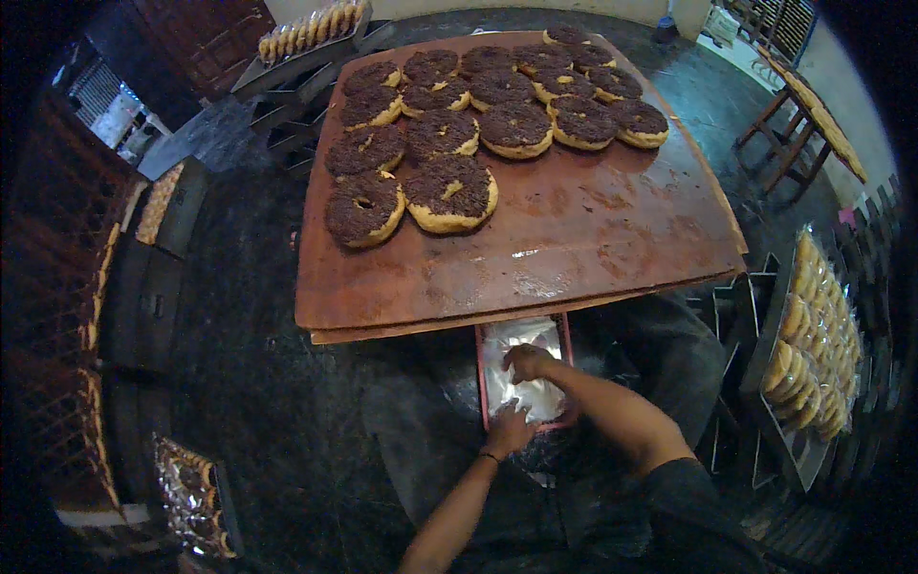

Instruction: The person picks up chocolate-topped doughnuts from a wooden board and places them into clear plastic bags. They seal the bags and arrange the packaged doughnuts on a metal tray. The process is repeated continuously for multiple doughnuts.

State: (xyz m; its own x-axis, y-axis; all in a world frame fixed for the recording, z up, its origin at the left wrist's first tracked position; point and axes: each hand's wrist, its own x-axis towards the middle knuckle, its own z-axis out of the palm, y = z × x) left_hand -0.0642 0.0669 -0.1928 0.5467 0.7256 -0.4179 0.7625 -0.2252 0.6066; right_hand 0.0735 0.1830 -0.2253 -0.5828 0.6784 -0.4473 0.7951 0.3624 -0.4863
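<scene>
Between my knees sits a narrow red-rimmed tray [481, 378] with shiny clear plastic bags [540, 402] inside. My left hand [510, 430] lies at the tray's near end, its fingers stretched out on the plastic. Farther in, my right hand [528, 364] bends down with its fingers closed at the plastic, and part of the fingertips is hidden. Just beyond the tray stands a brown board table [574, 230]. Several ring doughnuts [454, 191] topped with dark chocolate sprinkles stand in rows on its far and left parts. Neither hand touches them.
At the right, a tilted tray of bagged pastries [813, 335] rests on dark racks. Bagged doughnuts [191, 497] lie in a tray at the lower left. More wrapped pastries [311, 33] top stacked trays at the back left. A wooden stand [789, 129] is at the far right.
</scene>
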